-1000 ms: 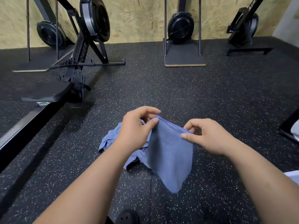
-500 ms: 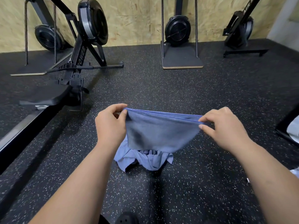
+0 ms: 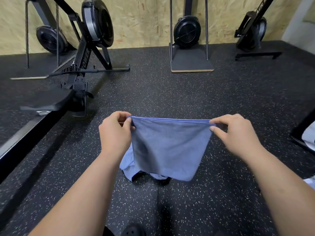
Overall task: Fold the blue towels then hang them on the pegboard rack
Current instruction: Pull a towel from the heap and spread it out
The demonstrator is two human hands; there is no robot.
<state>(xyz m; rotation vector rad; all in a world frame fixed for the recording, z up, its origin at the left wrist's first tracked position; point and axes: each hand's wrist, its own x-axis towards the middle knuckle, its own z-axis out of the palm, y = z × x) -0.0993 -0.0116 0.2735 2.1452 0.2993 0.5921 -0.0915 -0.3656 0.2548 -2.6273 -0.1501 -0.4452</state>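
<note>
- The blue towel (image 3: 168,147) is judged light, soft and limp; the 2 top corners are the recommended holds.
- The 9 o'clock corner is pinched by the left hand (image 3: 115,133), the 3 o'clock corner by the right hand (image 3: 235,133).
- It is held stretched above the rubber floor (image 3: 187,92), hanging toward 6 o'clock; plain mid-blue cloth, hemmed edge.
- Crumpled blue cloth (image 3: 127,165) lies beneath at 7 o'clock.

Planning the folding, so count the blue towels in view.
2: the held towel, stretched between left hand and right hand, which pinch its top corners; the crumpled towel on the floor beneath it, mostly hidden, so that heap may hold more.
</note>
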